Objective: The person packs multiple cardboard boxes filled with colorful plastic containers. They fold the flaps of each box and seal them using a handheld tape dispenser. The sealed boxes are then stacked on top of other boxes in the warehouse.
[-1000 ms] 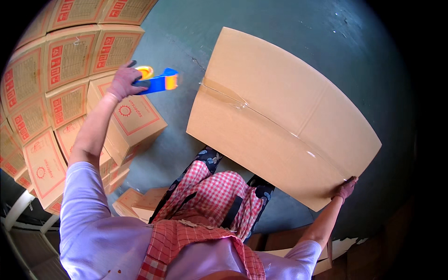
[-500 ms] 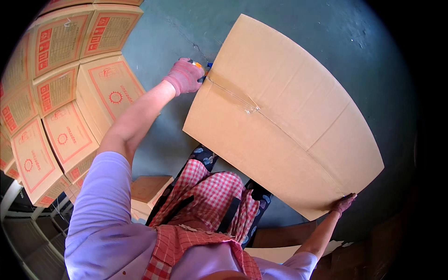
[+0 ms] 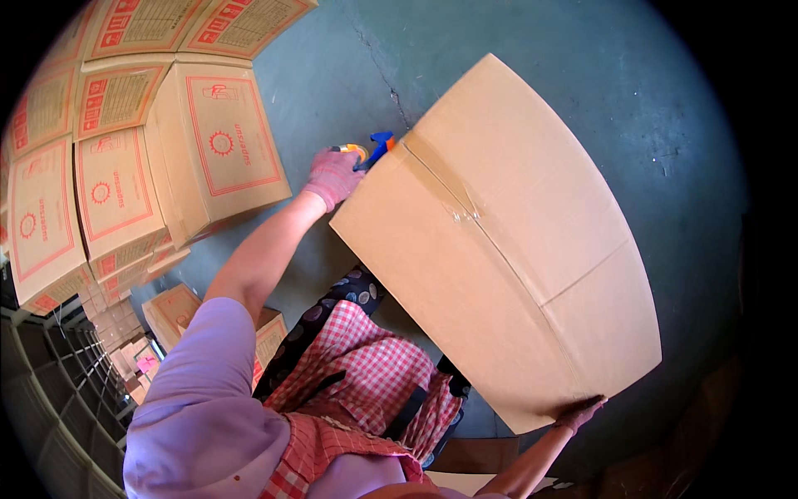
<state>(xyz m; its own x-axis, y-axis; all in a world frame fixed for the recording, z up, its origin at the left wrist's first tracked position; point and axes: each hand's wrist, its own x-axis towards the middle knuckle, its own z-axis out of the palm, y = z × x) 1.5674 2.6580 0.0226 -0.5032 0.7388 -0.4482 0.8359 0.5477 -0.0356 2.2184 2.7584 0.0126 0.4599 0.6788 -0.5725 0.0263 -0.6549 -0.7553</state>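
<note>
A large brown cardboard box (image 3: 465,308) lies in front of me, its top flaps meeting along a lengthwise seam. Clear tape (image 3: 440,179) covers the far-left part of that seam, its end crumpled. My left hand (image 3: 334,176), in a pink knit glove, is closed around a blue tape dispenser (image 3: 381,150) with a yellow-orange roll, right at the box's far-left edge. At the near-right end, my right hand (image 3: 579,413), gloved too, holds the box by its edge. Part of that hand is hidden or in shadow.
Stacked cartons with red print (image 3: 224,141) rise on the left. Smaller boxes (image 3: 170,312) stand behind my left arm. Dark racks (image 3: 58,399) line the lower left. A brown cardboard piece (image 3: 474,455) lies by my legs on the grey-green floor (image 3: 665,125).
The view has shifted, showing the stacks and box from a new angle. My left hand has drawn slightly back, so more of the tape dispenser shows. The right hand stays at the box's end.
</note>
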